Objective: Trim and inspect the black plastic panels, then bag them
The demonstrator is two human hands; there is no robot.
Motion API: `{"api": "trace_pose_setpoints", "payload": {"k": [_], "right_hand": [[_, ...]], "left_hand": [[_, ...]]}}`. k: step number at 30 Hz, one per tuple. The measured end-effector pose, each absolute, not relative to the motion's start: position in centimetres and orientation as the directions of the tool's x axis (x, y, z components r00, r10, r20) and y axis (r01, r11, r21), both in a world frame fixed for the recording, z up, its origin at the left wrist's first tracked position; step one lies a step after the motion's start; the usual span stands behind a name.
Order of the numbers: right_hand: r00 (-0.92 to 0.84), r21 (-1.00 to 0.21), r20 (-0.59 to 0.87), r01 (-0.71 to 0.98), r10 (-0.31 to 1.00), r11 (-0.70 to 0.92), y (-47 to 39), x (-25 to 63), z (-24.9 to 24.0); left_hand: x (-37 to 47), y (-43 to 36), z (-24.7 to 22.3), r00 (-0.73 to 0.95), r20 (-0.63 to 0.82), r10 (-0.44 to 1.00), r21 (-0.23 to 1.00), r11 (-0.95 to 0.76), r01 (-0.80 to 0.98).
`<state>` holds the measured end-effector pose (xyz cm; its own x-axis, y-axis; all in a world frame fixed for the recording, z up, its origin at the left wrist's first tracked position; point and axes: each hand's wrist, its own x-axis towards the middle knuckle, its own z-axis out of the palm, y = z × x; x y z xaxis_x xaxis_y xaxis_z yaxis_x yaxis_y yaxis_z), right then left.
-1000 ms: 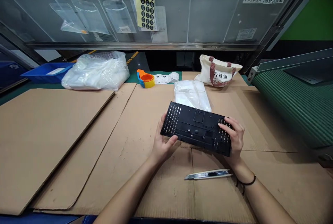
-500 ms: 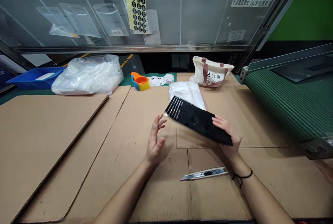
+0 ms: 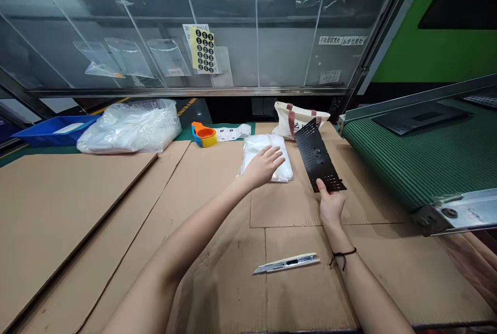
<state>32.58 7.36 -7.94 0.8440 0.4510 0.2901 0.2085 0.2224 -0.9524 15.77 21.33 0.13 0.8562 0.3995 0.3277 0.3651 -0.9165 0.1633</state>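
Note:
A thin black perforated panel [image 3: 316, 155] is tilted up above the table, its lower end gripped by my right hand [image 3: 332, 205]. Rows of slots and small holes cover its face. My left hand [image 3: 266, 165] hovers over the stack of clear plastic bags [image 3: 287, 171], fingers apart and nothing in them; whether it touches the stack I cannot tell. On the cardboard in front of me lies a utility knife [image 3: 286, 263], its tip pointing left. Behind the panel, a cream cloth bag [image 3: 284, 116] is partly covered.
At right runs a green conveyor belt [image 3: 388, 153] carrying another dark panel [image 3: 415, 116]. A tape roll holder [image 3: 204, 135], a large plastic-wrapped bundle [image 3: 130, 127] and a blue tray [image 3: 39, 132] line the back. Cardboard sheets [image 3: 66, 204] lie at left. A person's arm [image 3: 476, 256] shows at far right.
My right hand has turned the panel from lying slanted leftward to standing more upright. My left hand has moved right and forward, over the plastic bags. The view has tilted upward and shifted right.

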Motion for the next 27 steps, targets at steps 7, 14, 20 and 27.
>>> {"api": "trace_pose_setpoints", "payload": {"k": [7,14,20,27], "right_hand": [[0.83,-0.953,0.284,0.187,0.48,0.24,7.7,32.8,-8.4],[0.826,-0.949,0.292,0.187,0.482,0.254,8.1,32.7,-8.9],[0.814,-0.945,0.306,0.199,0.493,0.258,8.0,32.5,-8.9],[0.809,-0.947,0.306,0.203,0.502,0.249,8.0,32.4,-8.9]], "left_hand": [[15.8,23.4,-0.4,0.859,0.081,0.506,-0.08,-0.856,0.511],[15.1,23.3,-1.0,0.863,-0.055,0.503,-0.224,-0.848,0.48],[14.9,22.3,-1.2,0.885,-0.049,0.463,-0.235,-0.866,0.441],[14.5,22.8,-1.8,0.868,-0.087,0.489,-0.234,-0.857,0.459]]}}
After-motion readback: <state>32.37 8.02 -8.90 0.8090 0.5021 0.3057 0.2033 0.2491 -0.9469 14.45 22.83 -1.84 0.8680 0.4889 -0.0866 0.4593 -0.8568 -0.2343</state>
